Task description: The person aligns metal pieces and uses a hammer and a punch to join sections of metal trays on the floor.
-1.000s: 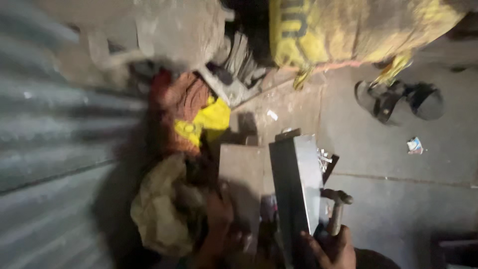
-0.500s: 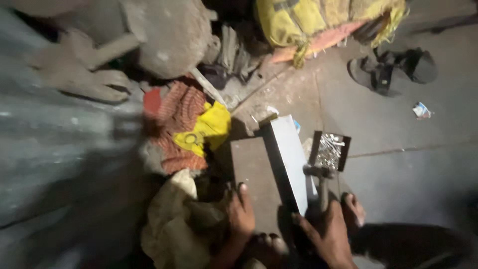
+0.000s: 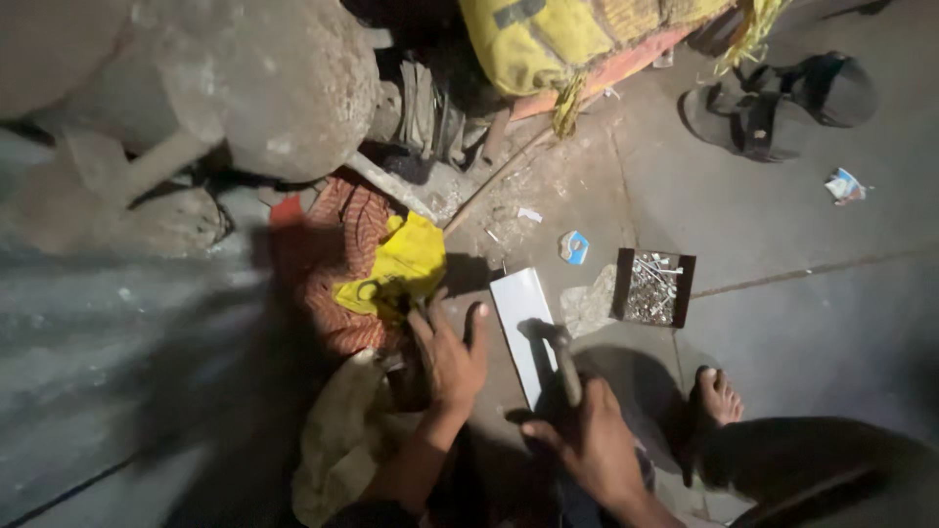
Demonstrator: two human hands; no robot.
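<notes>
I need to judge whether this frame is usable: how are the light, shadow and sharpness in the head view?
Head view: dim and uneven, brightest on the floor at right; heavy shadow and motion smear across the left side; the right hand gripping the hammer and the left hand are soft-edged; the pale metal piece reflects some light; the tray of nails is recognisable, single nails indistinct.

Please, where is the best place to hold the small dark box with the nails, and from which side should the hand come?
Probably by its two long side walls, coming from above. The small box lies flat and open-topped on the floor, full of nails, so a level grip should keep them in. Its right side is free; a pale scrap lies against its left.
</notes>
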